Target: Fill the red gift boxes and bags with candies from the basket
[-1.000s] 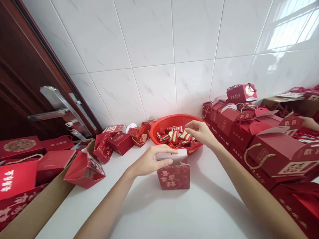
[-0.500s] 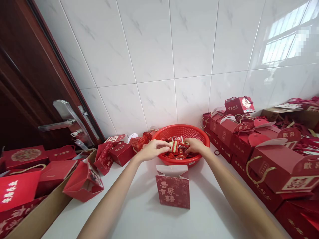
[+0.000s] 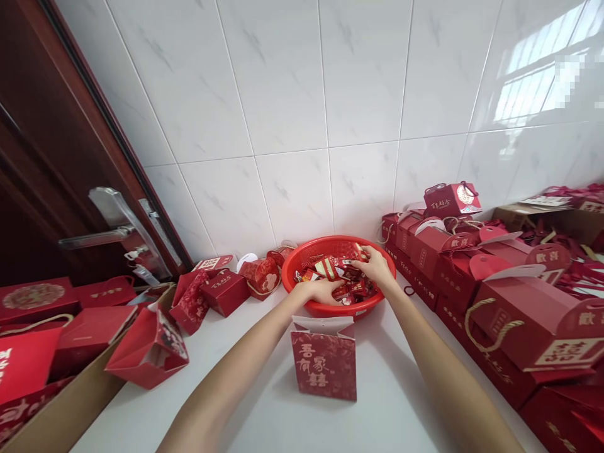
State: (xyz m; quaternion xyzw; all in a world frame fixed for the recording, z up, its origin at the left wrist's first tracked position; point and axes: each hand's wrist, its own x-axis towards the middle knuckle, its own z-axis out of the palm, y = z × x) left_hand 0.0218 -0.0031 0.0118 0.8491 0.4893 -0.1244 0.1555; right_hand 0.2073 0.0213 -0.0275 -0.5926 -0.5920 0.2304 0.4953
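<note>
Appears to pinch a small red and pale sweet (image 3: 361, 253) between the thumb and bent fingers of the right hand (image 3: 372, 267), nearly closed above the right side of the pile. Has the left hand (image 3: 323, 291) lower, at the near side of the same pile, loosely spread and dipped among the wrapped sweets (image 3: 358, 289); cannot tell from this angle whether to count it as holding something. Keeps both within the rim of the red mesh basket (image 3: 340, 310). Look just on the near side of the basket for the open gift box (image 3: 324, 366), upright on the tabletop (image 3: 283, 412), between the forearms, with mouth upward and pale lining in view. Place it almost straight back toward the body from the left hand, but back and to the left from the right hand; count the left hand as the nearer, despite the sweet in the other. Read the long axis of the mouth as left to right, across the line from the basket. Farther out, note a stack of red boxes (image 3: 528, 314) to the right and a tilted open red box (image 3: 148, 352) to the left.
</note>
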